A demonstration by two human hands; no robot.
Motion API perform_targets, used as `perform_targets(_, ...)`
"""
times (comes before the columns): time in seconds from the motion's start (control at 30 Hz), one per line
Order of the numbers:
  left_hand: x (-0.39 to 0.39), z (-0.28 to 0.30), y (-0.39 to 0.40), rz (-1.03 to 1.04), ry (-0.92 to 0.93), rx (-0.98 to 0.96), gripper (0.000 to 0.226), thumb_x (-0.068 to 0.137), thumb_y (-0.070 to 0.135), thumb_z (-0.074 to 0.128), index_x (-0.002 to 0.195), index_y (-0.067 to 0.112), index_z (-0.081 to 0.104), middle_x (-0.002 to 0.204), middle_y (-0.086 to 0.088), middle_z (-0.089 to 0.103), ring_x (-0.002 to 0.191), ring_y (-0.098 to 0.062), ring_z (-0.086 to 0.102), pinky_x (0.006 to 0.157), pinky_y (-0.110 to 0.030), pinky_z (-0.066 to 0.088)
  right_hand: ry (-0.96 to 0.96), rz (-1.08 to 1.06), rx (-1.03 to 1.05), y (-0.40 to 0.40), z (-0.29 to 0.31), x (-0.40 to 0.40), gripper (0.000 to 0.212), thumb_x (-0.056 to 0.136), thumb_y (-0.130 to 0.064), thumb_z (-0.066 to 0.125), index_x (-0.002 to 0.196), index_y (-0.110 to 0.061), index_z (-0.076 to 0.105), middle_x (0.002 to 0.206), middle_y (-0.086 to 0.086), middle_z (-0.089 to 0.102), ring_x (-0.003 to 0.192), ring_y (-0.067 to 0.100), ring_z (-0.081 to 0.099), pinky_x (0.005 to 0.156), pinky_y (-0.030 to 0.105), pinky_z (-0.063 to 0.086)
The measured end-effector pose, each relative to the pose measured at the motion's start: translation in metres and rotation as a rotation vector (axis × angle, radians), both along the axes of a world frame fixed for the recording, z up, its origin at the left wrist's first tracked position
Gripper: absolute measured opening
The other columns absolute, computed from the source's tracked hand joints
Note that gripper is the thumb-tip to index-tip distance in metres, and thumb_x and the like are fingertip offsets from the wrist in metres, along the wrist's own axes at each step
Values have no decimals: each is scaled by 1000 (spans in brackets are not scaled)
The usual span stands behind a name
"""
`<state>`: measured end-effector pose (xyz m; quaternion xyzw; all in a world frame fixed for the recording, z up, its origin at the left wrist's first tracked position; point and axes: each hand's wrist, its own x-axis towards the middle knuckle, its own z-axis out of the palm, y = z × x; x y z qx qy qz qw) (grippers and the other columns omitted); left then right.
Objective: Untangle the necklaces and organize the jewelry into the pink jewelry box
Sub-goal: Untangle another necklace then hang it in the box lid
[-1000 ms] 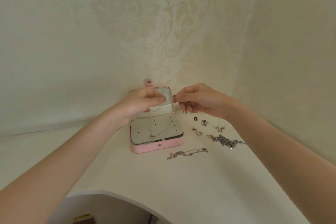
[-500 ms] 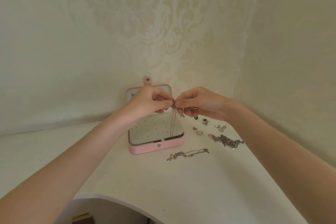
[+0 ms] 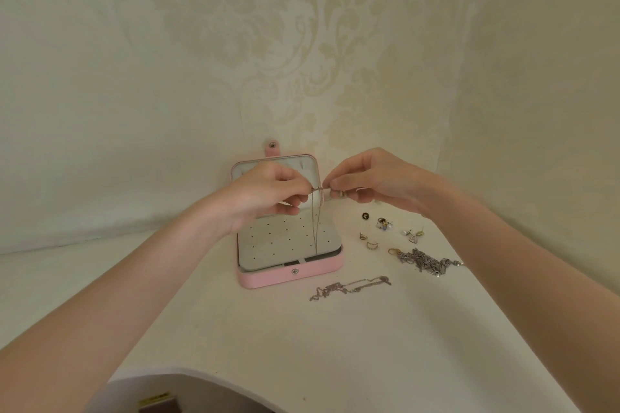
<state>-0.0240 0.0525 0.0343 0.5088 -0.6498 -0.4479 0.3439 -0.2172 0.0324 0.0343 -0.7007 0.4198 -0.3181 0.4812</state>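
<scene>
A fine necklace chain (image 3: 315,221) is being pinched between both hands above the open pink jewelry box (image 3: 291,270).

Since a second ago, the left hand (image 3: 268,193) and right hand (image 3: 372,178) have been drawn closer, fingertips clamped on the chain's top. Two other necklaces are lying on the table (image 3: 302,345): one thin (image 3: 349,287), one tangled (image 3: 426,260); several small pieces (image 3: 385,228) are being left beside them.
</scene>
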Motion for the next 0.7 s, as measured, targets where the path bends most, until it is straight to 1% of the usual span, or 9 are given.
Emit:
perform_targets(0.07,0,0,1,-37,54,50,17,86,6,59,70,10,64,60,4,57,59,-6,53,62,-19,50,-4,8,4,0,-1,0,10,84,2,62,87,-2,70,65,1,65,53,6,48,49,16,36)
perform_targets(0.17,0,-2,2,-61,96,75,13,86,7,60,75,10,65,61,4,58,59,-5,54,61,-19,50,18,3,-2,0,-3,0,8,82,0,65,87,-5,71,67,0,63,56,6,48,52,17,38)
perform_targets(0.3,-3,-3,0,-37,88,56,11,85,8,61,75,11,66,64,4,60,61,-6,55,62,-20,50,5,-23,-32,0,-4,1,5,81,-6,69,84,-5,72,60,-6,58,57,6,47,54,18,37)
perform_targets(0.43,-6,-3,-2,-12,104,58,9,85,9,61,79,10,67,64,5,61,60,-5,56,64,-20,50,13,-11,-71,0,-4,5,10,80,-7,70,86,1,71,62,0,57,57,8,45,53,19,36)
perform_targets(0.53,-6,-4,-5,14,82,44,7,85,11,62,82,9,68,63,6,62,58,-2,57,61,-18,50,14,-21,-87,-1,-4,7,8,79,-9,72,81,-1,72,62,1,57,57,9,44,52,18,36)
perform_targets(0.6,-6,-5,-7,33,60,38,7,84,13,65,82,9,70,63,6,65,58,-1,58,60,-17,50,36,-37,-100,-1,-5,8,8,79,-10,72,80,-2,72,59,-1,56,54,8,44,52,17,36)
perform_targets(0.7,-5,-7,-7,29,39,47,7,84,14,67,82,9,71,65,5,67,58,-2,60,59,-16,50,105,-58,-128,-1,-5,10,9,81,-6,69,83,3,71,52,-5,53,46,4,42,51,14,36)
